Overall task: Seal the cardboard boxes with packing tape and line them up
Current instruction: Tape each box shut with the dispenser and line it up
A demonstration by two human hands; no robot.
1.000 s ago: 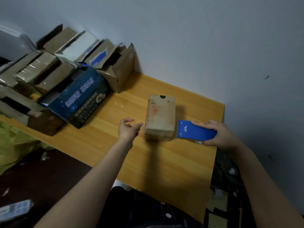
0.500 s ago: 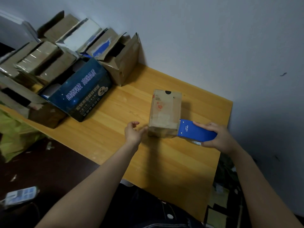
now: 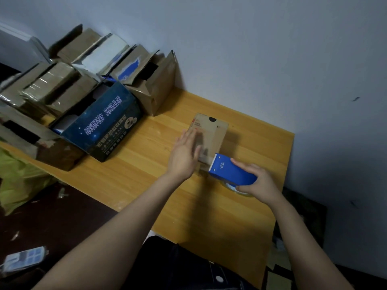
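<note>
Cardboard pile (image 3: 62,84), far left: open and part-taped boxes heaped against the wall (image 3: 251,49), flaps up, in no row.
Blue box (image 3: 100,124): dark and printed, at the pile's front edge.
Brown box (image 3: 155,88): right end of the pile, flaps gaping, backed against the wall.
Surface (image 3: 146,174): yellow wood, a bare strip between the pile and the hands.
Left hand (image 3: 185,153): released, fingers straight, laid flat on the left side of the small box (image 3: 213,132) to steady it.
Small box: brown, mid-surface, well apart from the pile, near end touching the tape dispenser (image 3: 230,171).
Tape dispenser: blue, toothed edge set against the box's near end, clear roll (image 3: 238,190) beneath.
Right hand (image 3: 259,185): grasping the dispenser, fingers and thumb wrapped round its rear.
Step, as judged: laying or cutting a strip at the near end.
Risk: box sliding away under the dispenser's pull if the flat hand presses too lightly; tape wrinkling or landing off the seam; teeth tearing the strip ragged.
Risk: fingertips close to the blade if the box shifts.
Hidden: any tape on the box too clear to make out; left fingers smeared by motion blur; box's seam not visible; most of the roll covered by the dispenser and right hand; pile cut off at the left edge.
</note>
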